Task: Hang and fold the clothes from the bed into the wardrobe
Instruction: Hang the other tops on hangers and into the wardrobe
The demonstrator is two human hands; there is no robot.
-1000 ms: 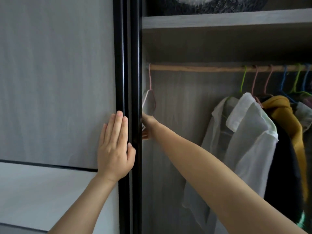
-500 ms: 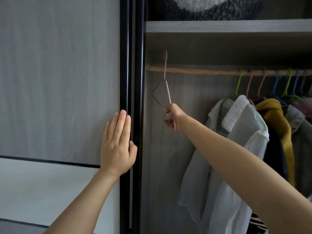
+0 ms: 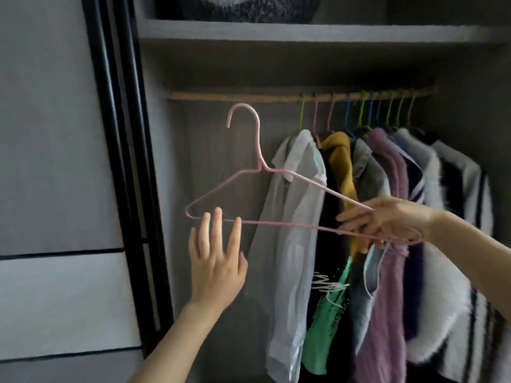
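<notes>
1. Head view: our right hand (image 3: 384,220) curls its fingers round the right end of the pink hanger (image 3: 260,161), held free below the rail (image 3: 235,96) in the wardrobe (image 3: 204,150).
2. Our left hand (image 3: 218,261) is spread flat, holding nothing, its fingertips at the hanger's bottom bar.

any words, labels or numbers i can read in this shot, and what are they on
No text in this view can be read.
The white scribbled print on the black and green garment is too blurred to read, and it may not be lettering at all.
Nothing printed shows on the pink hanger or the wardrobe door.
</notes>
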